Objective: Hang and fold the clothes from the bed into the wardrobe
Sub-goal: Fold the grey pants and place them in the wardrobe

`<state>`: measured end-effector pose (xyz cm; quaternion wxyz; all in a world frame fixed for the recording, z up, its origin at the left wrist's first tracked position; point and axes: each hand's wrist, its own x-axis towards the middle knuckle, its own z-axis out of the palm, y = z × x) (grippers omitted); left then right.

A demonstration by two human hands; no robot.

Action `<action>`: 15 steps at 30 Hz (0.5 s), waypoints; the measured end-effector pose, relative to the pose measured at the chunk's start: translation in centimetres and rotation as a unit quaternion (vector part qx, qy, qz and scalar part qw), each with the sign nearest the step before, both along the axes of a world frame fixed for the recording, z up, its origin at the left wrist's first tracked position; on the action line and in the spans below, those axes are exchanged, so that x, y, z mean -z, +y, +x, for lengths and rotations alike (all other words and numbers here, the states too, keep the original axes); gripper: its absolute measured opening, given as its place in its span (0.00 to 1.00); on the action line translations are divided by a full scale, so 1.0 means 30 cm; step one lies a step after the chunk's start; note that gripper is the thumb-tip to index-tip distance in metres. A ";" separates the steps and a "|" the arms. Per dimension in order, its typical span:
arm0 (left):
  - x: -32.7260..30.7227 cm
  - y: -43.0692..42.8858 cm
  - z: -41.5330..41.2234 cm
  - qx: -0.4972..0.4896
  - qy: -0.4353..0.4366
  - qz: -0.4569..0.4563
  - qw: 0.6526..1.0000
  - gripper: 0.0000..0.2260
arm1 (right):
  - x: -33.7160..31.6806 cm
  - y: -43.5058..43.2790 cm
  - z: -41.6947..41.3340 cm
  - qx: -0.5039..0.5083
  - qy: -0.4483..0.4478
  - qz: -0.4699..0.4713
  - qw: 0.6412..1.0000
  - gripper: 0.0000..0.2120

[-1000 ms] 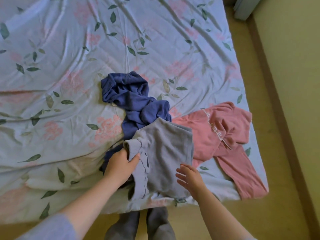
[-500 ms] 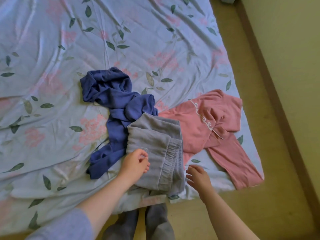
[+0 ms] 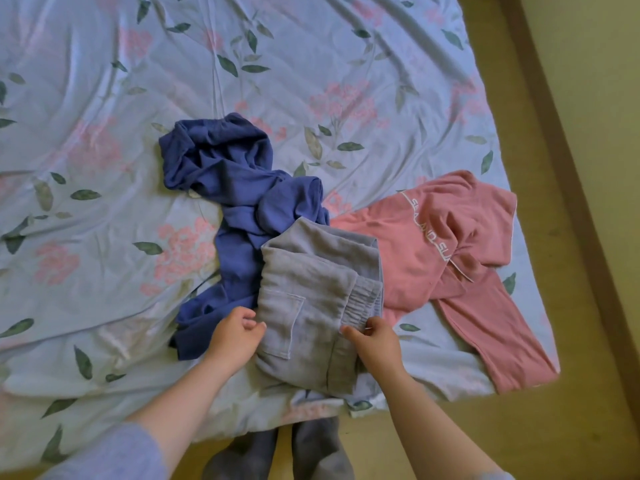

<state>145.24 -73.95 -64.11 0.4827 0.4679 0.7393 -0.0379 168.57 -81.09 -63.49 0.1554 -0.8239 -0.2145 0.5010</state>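
The folded grey shorts (image 3: 311,306) are laid at the near edge of the bed (image 3: 104,168), overlapping a crumpled blue garment (image 3: 235,188) and touching a pink garment (image 3: 433,244). Their right edge is pinched by the right hand (image 3: 375,344). The left hand (image 3: 235,336) is curled against their left edge, but whether it grips them cannot be told.

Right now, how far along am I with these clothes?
The grey shorts look folded on the bed. The right hand grips their waistband side, the left hand touches the other edge. Crumpled blue garment and pink clothes are left unfolded; no wardrobe in view.
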 end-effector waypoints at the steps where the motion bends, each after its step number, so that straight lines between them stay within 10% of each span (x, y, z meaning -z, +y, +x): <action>1: 0.016 -0.001 -0.005 -0.002 0.002 -0.011 1.000 0.17 | 0.000 0.002 -0.005 0.001 -0.005 0.010 1.000 0.12; 7: 0.091 -0.008 -0.007 0.011 0.006 -0.060 0.998 0.27 | 0.020 0.011 0.050 -0.005 -0.132 0.121 0.984 0.04; 15: 0.151 -0.003 0.018 0.004 -0.026 -0.051 0.998 0.22 | 0.124 -0.008 0.063 0.043 -0.036 0.033 0.998 0.17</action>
